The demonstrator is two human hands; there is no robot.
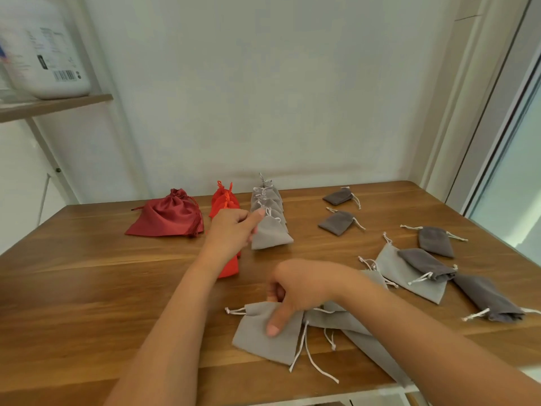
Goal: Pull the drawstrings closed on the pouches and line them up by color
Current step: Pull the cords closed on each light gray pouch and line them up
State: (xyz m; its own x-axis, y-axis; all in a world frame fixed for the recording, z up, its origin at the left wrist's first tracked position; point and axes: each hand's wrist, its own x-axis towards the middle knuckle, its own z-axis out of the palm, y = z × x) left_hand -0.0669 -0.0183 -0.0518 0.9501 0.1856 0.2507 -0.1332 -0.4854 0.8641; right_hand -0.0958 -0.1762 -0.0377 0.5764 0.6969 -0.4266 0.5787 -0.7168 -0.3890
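Note:
A row of closed light grey pouches (270,224) runs away from me at mid-table, beside a row of orange-red pouches (224,204) and a dark red satin pouch (168,216). My left hand (234,227) reaches over the orange row and touches the top of the nearest grey pouch in the row with its fingertips. My right hand (295,288) grips the mouth of a loose light grey pouch (265,335) near the front edge, thumb pressed flat on its cloth. More light grey pouches (409,273) lie under and beside my right forearm.
Several dark grey pouches (336,222) are scattered over the right side of the wooden table (87,288). A shelf with a white jug (44,48) stands at the upper left. A wall runs behind the table and a window frame at the right.

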